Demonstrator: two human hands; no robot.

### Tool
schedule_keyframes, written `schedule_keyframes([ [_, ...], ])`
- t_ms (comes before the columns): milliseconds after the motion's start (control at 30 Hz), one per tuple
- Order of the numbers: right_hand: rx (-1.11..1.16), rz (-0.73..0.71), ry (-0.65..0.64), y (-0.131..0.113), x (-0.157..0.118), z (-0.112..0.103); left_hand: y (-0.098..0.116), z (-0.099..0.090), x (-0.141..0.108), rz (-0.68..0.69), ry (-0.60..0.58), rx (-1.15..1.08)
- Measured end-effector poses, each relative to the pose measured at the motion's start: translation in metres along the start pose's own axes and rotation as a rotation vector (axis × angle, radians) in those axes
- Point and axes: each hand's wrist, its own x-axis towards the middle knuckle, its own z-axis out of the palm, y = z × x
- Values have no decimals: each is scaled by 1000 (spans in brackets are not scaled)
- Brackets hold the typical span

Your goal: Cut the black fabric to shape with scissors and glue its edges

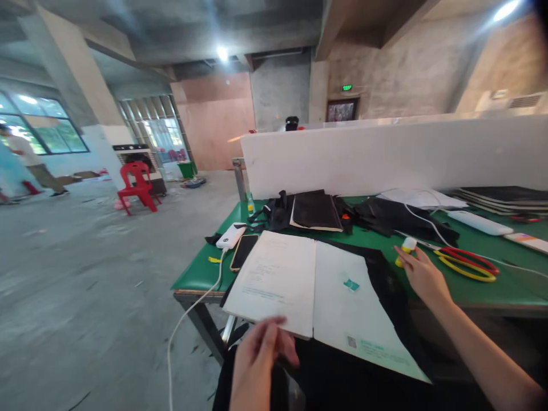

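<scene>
An open booklet lies on black material at the front edge of the green table. Its right page bears a small green piece. My right hand holds a small yellow glue bottle with a white cap between its fingers, just right of the black material. Near the booklet's lower edge is my left hand, blurred, its fingers curled; whether it holds anything is not clear.
Scissors with red and yellow handles lie right of my right hand. A black book, a phone and a white power bank with a cable are behind and left. A white partition stands behind. A person is far left.
</scene>
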Motion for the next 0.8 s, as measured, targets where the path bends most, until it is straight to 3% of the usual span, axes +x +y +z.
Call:
schedule_keyframes([
  [67,23,-10,5,2,1,2,15,-22,31,173,101,56],
  [133,36,-20,16,3,1,3,18,-44,63,357,221,257],
  [267,30,-53,8,5,2,7,2,-78,108,481,338,784],
  [400,21,-55,3,7,3,11,-15,-90,124,546,363,993],
  [500,60,-110,90,0,4,6,-20,-91,126,556,403,1074],
  [600,115,-115,302,-20,2,-15,-20,-90,125,514,391,1095],
  [700,184,23,549,-50,-2,-49,-18,-90,125,468,363,1044],
  [767,248,80,650,-74,-4,-74,-17,-90,124,452,354,1014],
  [800,277,105,643,-87,-4,-85,-16,-89,123,443,347,1003],
])
